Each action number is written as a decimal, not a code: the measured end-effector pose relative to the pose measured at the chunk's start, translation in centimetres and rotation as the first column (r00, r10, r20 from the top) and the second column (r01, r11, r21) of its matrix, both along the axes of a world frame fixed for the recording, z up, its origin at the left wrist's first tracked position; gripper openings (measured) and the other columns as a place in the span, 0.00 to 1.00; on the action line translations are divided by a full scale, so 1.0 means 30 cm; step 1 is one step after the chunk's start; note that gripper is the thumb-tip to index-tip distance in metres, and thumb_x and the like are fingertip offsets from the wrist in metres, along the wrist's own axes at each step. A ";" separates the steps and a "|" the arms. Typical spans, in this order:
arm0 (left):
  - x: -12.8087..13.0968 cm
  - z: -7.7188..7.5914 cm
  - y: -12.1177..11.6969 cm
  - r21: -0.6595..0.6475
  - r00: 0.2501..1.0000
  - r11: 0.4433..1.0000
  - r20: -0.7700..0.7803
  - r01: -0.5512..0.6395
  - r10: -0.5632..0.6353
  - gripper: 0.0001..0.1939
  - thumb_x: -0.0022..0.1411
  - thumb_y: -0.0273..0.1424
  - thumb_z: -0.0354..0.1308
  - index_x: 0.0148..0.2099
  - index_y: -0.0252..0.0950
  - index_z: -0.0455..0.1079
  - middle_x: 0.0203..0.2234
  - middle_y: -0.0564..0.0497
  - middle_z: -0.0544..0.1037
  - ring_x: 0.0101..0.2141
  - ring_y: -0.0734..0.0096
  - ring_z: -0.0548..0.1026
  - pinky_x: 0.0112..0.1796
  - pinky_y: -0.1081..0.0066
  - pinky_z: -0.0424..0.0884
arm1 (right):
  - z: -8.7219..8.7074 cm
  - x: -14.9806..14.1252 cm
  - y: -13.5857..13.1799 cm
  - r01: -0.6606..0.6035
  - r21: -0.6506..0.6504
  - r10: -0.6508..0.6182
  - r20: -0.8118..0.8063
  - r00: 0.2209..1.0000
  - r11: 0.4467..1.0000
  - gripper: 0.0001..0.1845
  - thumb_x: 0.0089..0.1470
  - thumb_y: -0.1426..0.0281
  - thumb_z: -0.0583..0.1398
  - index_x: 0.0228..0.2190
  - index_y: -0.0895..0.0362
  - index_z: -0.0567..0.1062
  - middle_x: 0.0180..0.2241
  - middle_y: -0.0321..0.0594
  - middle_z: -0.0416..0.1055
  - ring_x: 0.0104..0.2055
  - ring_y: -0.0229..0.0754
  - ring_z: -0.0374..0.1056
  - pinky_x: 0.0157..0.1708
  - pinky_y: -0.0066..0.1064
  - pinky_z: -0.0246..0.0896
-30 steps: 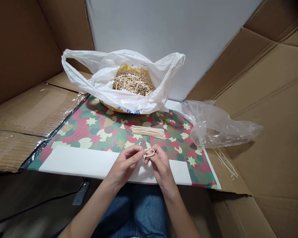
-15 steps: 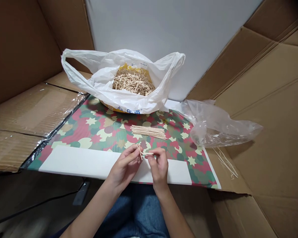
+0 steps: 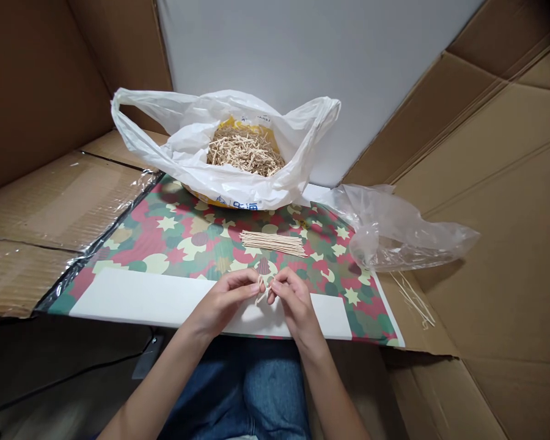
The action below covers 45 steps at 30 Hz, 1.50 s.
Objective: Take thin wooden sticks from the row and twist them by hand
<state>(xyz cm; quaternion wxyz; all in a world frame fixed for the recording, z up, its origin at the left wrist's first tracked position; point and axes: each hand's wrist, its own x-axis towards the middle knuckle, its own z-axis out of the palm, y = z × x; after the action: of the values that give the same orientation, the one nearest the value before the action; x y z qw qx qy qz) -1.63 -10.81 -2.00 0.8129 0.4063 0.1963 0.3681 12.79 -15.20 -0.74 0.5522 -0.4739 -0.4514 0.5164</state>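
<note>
A thin, pale, bent strand [image 3: 259, 299] shows between my two hands, just above the white strip at the table's front edge. My left hand [image 3: 229, 299] pinches it between thumb and fingertips, where a small loop pokes up. My right hand [image 3: 297, 300] is closed too, thumb against fingers, with a pale end of the strand at its fingertips. Fingers cover much of the strand, so its full shape is hidden. Just beyond the hands lies a neat bundle of straight pale strands [image 3: 273, 242] on the camouflage-patterned cover [image 3: 201, 260].
Behind the bundle stands a white plastic bag [image 3: 165, 160] holding a heap of short pale pieces [image 3: 245, 151]. A crumpled clear plastic bag [image 3: 407, 238] lies at the right. Several loose strands [image 3: 412, 299] rest on cardboard beside the table. Cardboard walls [image 3: 499, 201] rise at both sides.
My right hand has turned inward and its fingertips sit closer to my left hand's. The strand's straight end, which stuck out toward the right, is now mostly hidden by fingers.
</note>
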 end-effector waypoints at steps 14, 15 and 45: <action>-0.006 0.001 -0.004 0.028 0.997 0.997 0.029 0.068 -0.069 0.05 0.55 0.29 0.57 0.30 0.32 0.70 0.25 0.50 0.68 0.30 0.72 0.66 0.35 0.73 0.59 | -0.017 -0.014 0.012 -0.139 -0.035 0.136 -0.085 0.987 0.990 0.09 0.53 0.66 0.56 0.24 0.57 0.67 0.23 0.32 0.65 0.25 0.33 0.62 0.31 0.26 0.57; -0.004 0.001 -0.005 0.036 0.997 0.997 0.027 0.072 -0.073 0.05 0.56 0.29 0.57 0.30 0.32 0.70 0.24 0.50 0.68 0.30 0.72 0.66 0.35 0.72 0.59 | -0.019 -0.014 0.010 -0.145 -0.036 0.141 -0.083 0.986 0.989 0.09 0.54 0.66 0.56 0.24 0.57 0.67 0.22 0.32 0.65 0.25 0.33 0.62 0.30 0.26 0.56; 0.037 0.022 0.030 0.534 0.832 0.839 -0.418 -0.099 0.364 0.07 0.53 0.33 0.59 0.29 0.34 0.73 0.26 0.49 0.72 0.29 0.69 0.67 0.31 0.74 0.62 | -0.026 0.016 0.002 0.019 0.356 -0.305 0.770 0.560 0.934 0.05 0.55 0.72 0.49 0.27 0.54 0.59 0.24 0.37 0.63 0.27 0.41 0.60 0.28 0.32 0.56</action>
<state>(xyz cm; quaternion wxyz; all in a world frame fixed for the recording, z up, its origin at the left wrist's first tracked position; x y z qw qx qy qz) -0.53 -9.91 -1.32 0.5496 0.6529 0.3508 0.3856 13.26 -15.14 -1.53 0.3944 -0.6055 -0.6825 0.1096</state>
